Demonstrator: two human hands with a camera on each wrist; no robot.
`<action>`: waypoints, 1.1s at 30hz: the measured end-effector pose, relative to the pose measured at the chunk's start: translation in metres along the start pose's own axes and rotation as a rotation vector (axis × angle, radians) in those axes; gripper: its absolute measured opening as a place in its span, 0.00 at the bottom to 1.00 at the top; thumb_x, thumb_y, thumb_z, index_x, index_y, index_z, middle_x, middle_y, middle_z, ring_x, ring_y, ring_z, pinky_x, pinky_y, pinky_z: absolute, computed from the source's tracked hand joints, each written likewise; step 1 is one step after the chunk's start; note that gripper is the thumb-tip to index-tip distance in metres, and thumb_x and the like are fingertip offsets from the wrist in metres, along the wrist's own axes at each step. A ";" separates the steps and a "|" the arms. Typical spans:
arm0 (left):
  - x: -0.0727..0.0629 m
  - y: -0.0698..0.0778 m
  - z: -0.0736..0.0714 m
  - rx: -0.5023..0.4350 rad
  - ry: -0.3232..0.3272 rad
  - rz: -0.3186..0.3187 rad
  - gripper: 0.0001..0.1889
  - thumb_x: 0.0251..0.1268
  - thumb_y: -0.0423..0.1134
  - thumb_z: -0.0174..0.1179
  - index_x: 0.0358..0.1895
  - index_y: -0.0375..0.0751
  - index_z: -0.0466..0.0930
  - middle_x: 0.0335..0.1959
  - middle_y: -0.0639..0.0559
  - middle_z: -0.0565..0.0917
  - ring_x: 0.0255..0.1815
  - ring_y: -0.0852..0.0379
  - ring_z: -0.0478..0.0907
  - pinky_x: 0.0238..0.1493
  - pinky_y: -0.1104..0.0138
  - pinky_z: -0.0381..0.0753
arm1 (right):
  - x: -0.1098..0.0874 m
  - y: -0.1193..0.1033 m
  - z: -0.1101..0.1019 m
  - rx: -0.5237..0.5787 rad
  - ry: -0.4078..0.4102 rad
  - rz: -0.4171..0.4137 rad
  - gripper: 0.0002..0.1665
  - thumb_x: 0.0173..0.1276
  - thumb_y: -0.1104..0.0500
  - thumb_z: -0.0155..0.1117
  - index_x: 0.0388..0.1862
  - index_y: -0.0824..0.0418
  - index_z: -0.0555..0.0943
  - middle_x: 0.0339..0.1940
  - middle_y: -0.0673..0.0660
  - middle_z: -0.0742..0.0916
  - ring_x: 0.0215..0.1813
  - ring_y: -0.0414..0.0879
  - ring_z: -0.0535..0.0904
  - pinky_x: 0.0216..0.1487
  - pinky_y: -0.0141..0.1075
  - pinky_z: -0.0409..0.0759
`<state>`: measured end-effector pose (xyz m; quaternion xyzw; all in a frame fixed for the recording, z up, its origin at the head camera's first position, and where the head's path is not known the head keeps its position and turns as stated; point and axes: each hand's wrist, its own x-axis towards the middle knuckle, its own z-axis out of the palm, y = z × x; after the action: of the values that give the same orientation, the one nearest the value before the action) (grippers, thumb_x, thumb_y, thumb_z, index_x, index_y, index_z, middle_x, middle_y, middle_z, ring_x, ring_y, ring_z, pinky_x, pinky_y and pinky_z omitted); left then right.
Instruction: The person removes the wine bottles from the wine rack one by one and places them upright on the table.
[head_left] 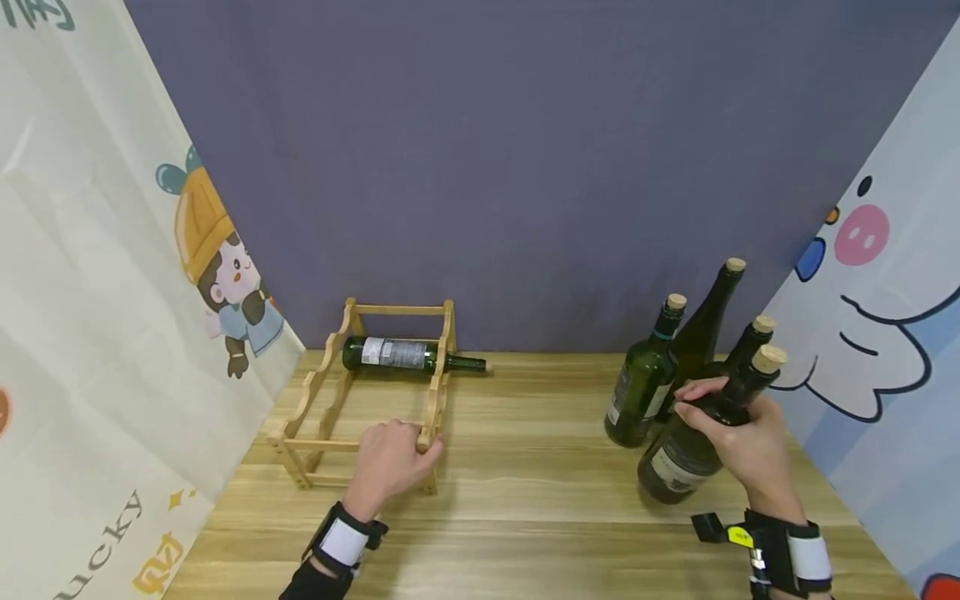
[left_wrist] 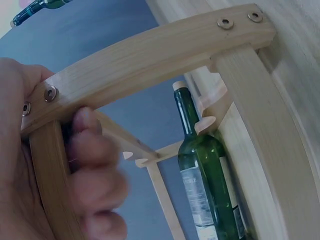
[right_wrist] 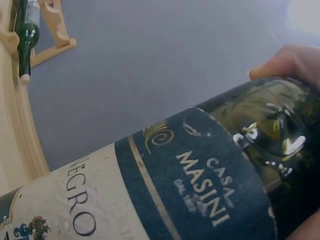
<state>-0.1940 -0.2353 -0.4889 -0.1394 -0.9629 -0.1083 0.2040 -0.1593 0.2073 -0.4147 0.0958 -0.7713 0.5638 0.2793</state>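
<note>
My left hand (head_left: 393, 458) grips the near right corner of a wooden wine rack (head_left: 330, 446); in the left wrist view its fingers (left_wrist: 95, 187) curl round the light wood. One green wine bottle (head_left: 397, 353) lies across the rack's far end, neck to the right. At the table's right side, my right hand (head_left: 753, 446) holds a corked dark wine bottle (head_left: 678, 462) round its shoulder, tilted with the neck leaning right. The right wrist view shows its dark and cream label (right_wrist: 190, 180) close up. Palm and some fingers are hidden behind the glass.
Close behind the held bottle stand a green corked bottle (head_left: 637, 387), a taller slim one (head_left: 705, 321) and another dark bottle (head_left: 750, 337), partly hidden. A grey-blue cloth (head_left: 525, 183) backs the wooden table (head_left: 525, 492); printed curtains (head_left: 90, 292) flank it.
</note>
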 end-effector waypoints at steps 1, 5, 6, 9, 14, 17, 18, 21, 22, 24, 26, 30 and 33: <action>0.000 0.000 0.000 0.010 -0.002 -0.005 0.31 0.63 0.55 0.62 0.08 0.55 0.54 0.10 0.63 0.52 0.11 0.63 0.51 0.13 0.69 0.48 | 0.000 0.002 0.000 -0.017 0.002 0.015 0.09 0.57 0.77 0.72 0.37 0.74 0.84 0.35 0.48 0.90 0.43 0.39 0.87 0.47 0.24 0.81; 0.002 0.001 0.002 0.034 -0.009 -0.003 0.31 0.61 0.53 0.61 0.07 0.55 0.52 0.10 0.63 0.51 0.12 0.62 0.51 0.13 0.69 0.48 | -0.004 0.010 -0.002 -0.060 0.011 0.088 0.09 0.59 0.74 0.73 0.39 0.74 0.84 0.35 0.46 0.90 0.44 0.38 0.87 0.48 0.23 0.80; 0.002 0.002 0.003 0.038 -0.012 -0.001 0.31 0.61 0.53 0.60 0.07 0.55 0.52 0.10 0.63 0.51 0.12 0.62 0.52 0.13 0.69 0.48 | -0.005 0.012 -0.003 -0.071 0.014 0.105 0.10 0.60 0.73 0.73 0.40 0.74 0.84 0.36 0.46 0.90 0.44 0.38 0.87 0.48 0.23 0.80; 0.003 0.003 0.004 0.037 -0.012 -0.001 0.30 0.61 0.53 0.60 0.07 0.55 0.52 0.10 0.63 0.51 0.12 0.62 0.51 0.13 0.69 0.48 | -0.007 0.017 -0.004 -0.128 0.016 0.138 0.11 0.62 0.69 0.74 0.42 0.72 0.85 0.37 0.43 0.90 0.45 0.37 0.86 0.48 0.22 0.79; 0.003 0.001 0.004 0.028 -0.010 -0.014 0.30 0.60 0.52 0.59 0.07 0.55 0.51 0.11 0.63 0.50 0.13 0.62 0.50 0.14 0.69 0.48 | -0.007 0.025 -0.002 -0.188 0.032 0.153 0.12 0.62 0.67 0.76 0.44 0.69 0.85 0.37 0.39 0.89 0.45 0.33 0.85 0.48 0.20 0.78; 0.003 0.000 0.004 0.030 -0.020 -0.023 0.30 0.60 0.52 0.59 0.07 0.55 0.51 0.11 0.63 0.50 0.13 0.62 0.50 0.14 0.69 0.48 | -0.007 0.030 0.000 -0.188 0.042 0.140 0.12 0.61 0.68 0.76 0.43 0.69 0.85 0.36 0.39 0.89 0.44 0.33 0.85 0.48 0.20 0.79; 0.002 0.000 0.004 0.034 -0.023 -0.026 0.30 0.60 0.52 0.58 0.07 0.55 0.51 0.10 0.63 0.50 0.13 0.62 0.49 0.14 0.70 0.47 | -0.007 0.032 0.001 -0.181 0.045 0.135 0.12 0.60 0.69 0.76 0.43 0.69 0.86 0.36 0.40 0.89 0.43 0.34 0.86 0.47 0.20 0.79; 0.003 0.000 0.003 0.024 -0.022 -0.025 0.30 0.60 0.52 0.58 0.06 0.56 0.51 0.10 0.64 0.49 0.13 0.63 0.49 0.14 0.70 0.47 | -0.007 0.036 0.002 -0.158 0.056 0.135 0.12 0.59 0.71 0.76 0.42 0.70 0.86 0.35 0.41 0.89 0.42 0.35 0.86 0.46 0.21 0.80; 0.004 0.000 0.003 0.023 -0.020 -0.024 0.30 0.60 0.52 0.58 0.06 0.56 0.51 0.09 0.64 0.49 0.12 0.63 0.48 0.14 0.70 0.46 | -0.007 0.038 0.002 -0.155 0.059 0.138 0.12 0.59 0.71 0.76 0.42 0.70 0.86 0.35 0.41 0.89 0.41 0.35 0.86 0.46 0.21 0.80; 0.004 0.001 0.003 0.015 -0.022 -0.024 0.30 0.60 0.52 0.59 0.06 0.55 0.51 0.09 0.64 0.48 0.12 0.63 0.48 0.14 0.70 0.46 | -0.008 0.040 0.003 -0.162 0.064 0.161 0.12 0.59 0.69 0.76 0.42 0.70 0.86 0.35 0.40 0.89 0.41 0.34 0.85 0.46 0.20 0.79; 0.004 0.001 0.003 0.018 -0.031 -0.026 0.30 0.61 0.52 0.59 0.06 0.55 0.51 0.09 0.65 0.48 0.12 0.64 0.47 0.14 0.70 0.45 | -0.009 0.041 0.004 -0.189 0.069 0.187 0.12 0.60 0.67 0.77 0.42 0.68 0.86 0.35 0.37 0.89 0.41 0.32 0.85 0.46 0.19 0.78; 0.003 0.001 0.003 0.027 -0.046 -0.029 0.31 0.61 0.53 0.59 0.07 0.55 0.51 0.09 0.65 0.48 0.12 0.64 0.47 0.14 0.71 0.45 | -0.011 0.041 0.007 -0.237 0.080 0.222 0.12 0.61 0.63 0.77 0.43 0.65 0.87 0.35 0.35 0.88 0.42 0.30 0.83 0.45 0.19 0.76; 0.003 0.000 0.002 0.039 -0.051 -0.035 0.31 0.62 0.53 0.59 0.06 0.55 0.52 0.08 0.64 0.49 0.12 0.64 0.49 0.14 0.70 0.46 | -0.011 0.041 0.007 -0.260 0.066 0.220 0.12 0.62 0.61 0.77 0.44 0.63 0.87 0.35 0.33 0.88 0.42 0.29 0.82 0.44 0.19 0.76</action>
<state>-0.1973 -0.2336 -0.4898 -0.1211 -0.9721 -0.0896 0.1801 -0.1711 0.2126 -0.4555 -0.0450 -0.8340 0.4892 0.2513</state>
